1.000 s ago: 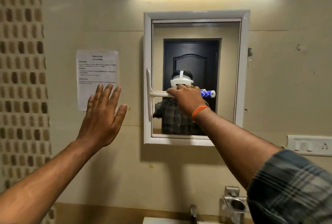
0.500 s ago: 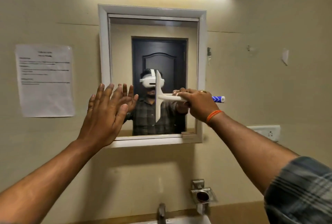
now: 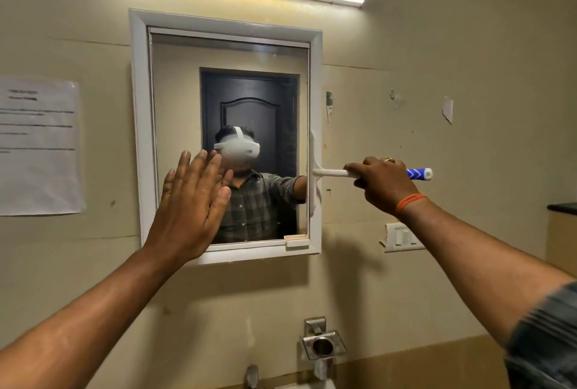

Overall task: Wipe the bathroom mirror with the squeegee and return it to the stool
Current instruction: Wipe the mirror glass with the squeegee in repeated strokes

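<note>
Paper notice [image 3: 39,146] left of mirror [image 3: 175,101], light switch [image 3: 402,237] lower right. Left hand [image 3: 190,204] raised flat, fingers spread, covering lower glass. Right hand [image 3: 382,184] closed round squeegee [image 3: 331,173] handle, blade upright at mirror's right frame.

Printed lines on the wall notice [image 3: 39,146], too blurred to read; no other text.
</note>
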